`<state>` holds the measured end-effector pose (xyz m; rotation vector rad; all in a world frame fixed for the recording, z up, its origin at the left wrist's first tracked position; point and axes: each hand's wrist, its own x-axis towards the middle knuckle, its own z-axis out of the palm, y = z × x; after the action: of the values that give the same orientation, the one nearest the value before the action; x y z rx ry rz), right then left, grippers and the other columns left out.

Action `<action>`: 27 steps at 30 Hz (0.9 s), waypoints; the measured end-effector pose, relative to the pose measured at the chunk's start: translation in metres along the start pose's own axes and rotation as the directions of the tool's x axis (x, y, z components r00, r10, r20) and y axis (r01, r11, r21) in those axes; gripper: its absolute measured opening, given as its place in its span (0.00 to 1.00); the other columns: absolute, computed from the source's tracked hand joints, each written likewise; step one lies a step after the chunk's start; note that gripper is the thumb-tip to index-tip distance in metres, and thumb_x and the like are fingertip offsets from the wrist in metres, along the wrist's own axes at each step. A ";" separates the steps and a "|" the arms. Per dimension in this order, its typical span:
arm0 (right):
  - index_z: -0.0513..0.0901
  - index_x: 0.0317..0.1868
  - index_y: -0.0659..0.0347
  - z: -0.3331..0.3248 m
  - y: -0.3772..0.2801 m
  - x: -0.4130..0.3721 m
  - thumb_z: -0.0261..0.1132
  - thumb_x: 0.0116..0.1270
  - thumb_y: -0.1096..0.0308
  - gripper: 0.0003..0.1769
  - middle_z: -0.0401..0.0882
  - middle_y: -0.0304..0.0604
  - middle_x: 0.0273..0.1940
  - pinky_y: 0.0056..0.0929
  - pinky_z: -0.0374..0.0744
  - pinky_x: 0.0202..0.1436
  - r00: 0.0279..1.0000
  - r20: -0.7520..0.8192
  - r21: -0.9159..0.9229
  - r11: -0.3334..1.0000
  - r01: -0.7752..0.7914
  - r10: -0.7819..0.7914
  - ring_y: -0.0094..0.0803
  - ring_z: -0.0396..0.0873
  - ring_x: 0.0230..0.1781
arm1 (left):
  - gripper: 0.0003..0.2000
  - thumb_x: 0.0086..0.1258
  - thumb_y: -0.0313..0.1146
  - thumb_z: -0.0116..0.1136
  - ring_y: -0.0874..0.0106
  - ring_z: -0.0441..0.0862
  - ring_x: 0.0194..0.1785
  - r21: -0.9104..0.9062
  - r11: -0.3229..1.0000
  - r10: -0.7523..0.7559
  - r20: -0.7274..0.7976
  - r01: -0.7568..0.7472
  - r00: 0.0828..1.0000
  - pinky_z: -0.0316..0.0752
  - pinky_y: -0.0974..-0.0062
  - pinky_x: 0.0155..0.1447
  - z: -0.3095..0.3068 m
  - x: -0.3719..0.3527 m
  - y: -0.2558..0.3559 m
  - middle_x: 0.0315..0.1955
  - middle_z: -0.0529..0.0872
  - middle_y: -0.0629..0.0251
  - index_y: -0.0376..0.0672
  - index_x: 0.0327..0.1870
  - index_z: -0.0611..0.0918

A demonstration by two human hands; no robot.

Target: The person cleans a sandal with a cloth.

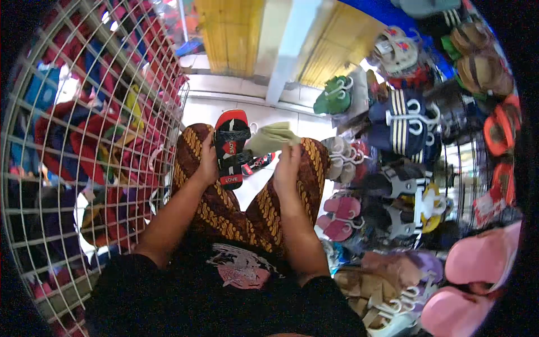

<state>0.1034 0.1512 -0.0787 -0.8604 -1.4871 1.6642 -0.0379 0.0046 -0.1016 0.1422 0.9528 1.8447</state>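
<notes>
I am seated, looking down at my lap in brown patterned trousers (224, 213). My left hand (208, 163) grips the side of a black and red sandal (231, 147) with "LOVE" labels, held upright between my knees. My right hand (287, 165) pinches a pale green cloth (272, 137) that reaches over toward the sandal's upper right. A second sandal's strap (257, 164) shows just behind the first one.
A white wire grid rack (84, 140) hung with colourful footwear stands close on my left. Many sandals on white plastic hangers (404, 123) crowd the right side, with pink slippers (477, 264) at the lower right. White tiled floor (247, 106) lies ahead.
</notes>
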 end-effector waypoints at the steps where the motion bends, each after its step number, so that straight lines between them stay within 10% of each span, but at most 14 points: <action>1: 0.77 0.57 0.59 -0.007 0.007 0.002 0.52 0.79 0.65 0.13 0.78 0.35 0.48 0.25 0.74 0.49 0.995 -0.055 0.040 0.996 -0.081 0.083 0.24 0.75 0.42 | 0.40 0.74 0.71 0.29 0.61 0.84 0.57 0.024 1.000 0.003 0.041 -0.004 0.999 0.78 0.58 0.64 -0.003 -0.003 0.001 0.56 0.84 0.55 0.44 0.67 0.74; 5: 0.77 0.56 0.57 -0.008 0.002 0.012 0.50 0.80 0.55 0.17 0.79 0.35 0.42 0.29 0.77 0.48 0.976 -0.190 0.391 0.920 -0.022 0.104 0.27 0.76 0.37 | 0.43 0.69 0.75 0.35 0.59 0.88 0.42 -0.166 0.966 -0.185 0.088 0.197 0.979 0.84 0.55 0.47 0.025 -0.022 0.022 0.44 0.88 0.50 0.42 0.61 0.79; 9: 0.75 0.56 0.57 -0.030 -0.018 0.001 0.51 0.78 0.46 0.23 0.79 0.40 0.42 0.38 0.80 0.49 0.929 0.181 0.606 0.708 -0.363 0.322 0.36 0.80 0.37 | 0.33 0.71 0.67 0.50 0.64 0.88 0.34 -0.075 0.948 -0.309 0.016 0.309 0.951 0.85 0.63 0.40 0.037 -0.030 0.038 0.37 0.89 0.56 0.41 0.53 0.82; 12: 0.74 0.56 0.58 -0.025 -0.057 -0.012 0.49 0.78 0.48 0.23 0.79 0.42 0.41 0.41 0.80 0.50 0.920 0.027 0.518 0.782 -0.347 0.391 0.40 0.80 0.38 | 0.27 0.74 0.58 0.54 0.67 0.87 0.33 0.132 0.913 -0.376 -0.087 0.385 0.923 0.86 0.68 0.38 0.054 -0.037 0.043 0.36 0.89 0.58 0.40 0.52 0.82; 15: 0.67 0.67 0.62 -0.046 -0.075 -0.039 0.58 0.74 0.61 0.26 0.78 0.48 0.51 0.43 0.76 0.60 0.999 -0.032 -0.147 0.989 0.013 -0.017 0.44 0.78 0.53 | 0.24 0.76 0.51 0.56 0.73 0.87 0.35 0.319 0.862 -0.411 -0.015 0.394 0.912 0.85 0.74 0.39 0.075 -0.054 0.039 0.41 0.88 0.60 0.35 0.53 0.81; 19: 0.65 0.71 0.61 -0.063 -0.139 -0.074 0.67 0.68 0.66 0.34 0.75 0.53 0.61 0.45 0.70 0.68 0.959 0.134 -0.757 0.598 0.261 -0.248 0.48 0.74 0.63 | 0.26 0.76 0.54 0.56 0.77 0.80 0.34 0.831 0.507 -0.509 0.074 0.230 0.858 0.78 0.74 0.39 0.103 -0.060 0.021 0.40 0.86 0.65 0.36 0.55 0.81; 23: 0.72 0.68 0.57 -0.085 -0.147 -0.090 0.73 0.62 0.58 0.35 0.76 0.55 0.62 0.44 0.72 0.67 0.979 0.166 -0.863 0.499 0.085 0.121 0.54 0.75 0.63 | 0.28 0.75 0.59 0.53 0.72 0.78 0.35 0.885 0.455 -0.607 0.227 0.099 0.762 0.74 0.71 0.44 0.092 -0.052 -0.034 0.30 0.85 0.61 0.37 0.50 0.84; 27: 0.68 0.72 0.55 -0.121 -0.128 -0.103 0.70 0.65 0.55 0.37 0.76 0.58 0.60 0.50 0.72 0.64 0.971 0.166 -0.897 0.435 0.075 0.175 0.56 0.74 0.61 | 0.31 0.73 0.63 0.53 0.65 0.83 0.38 0.918 0.382 -0.644 0.179 0.110 0.744 0.75 0.65 0.47 0.094 -0.043 -0.046 0.31 0.87 0.52 0.37 0.47 0.85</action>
<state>0.2703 0.1314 0.0367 -1.2729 -2.6373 0.8767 0.0624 0.0288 -0.0544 0.9268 1.3012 0.6052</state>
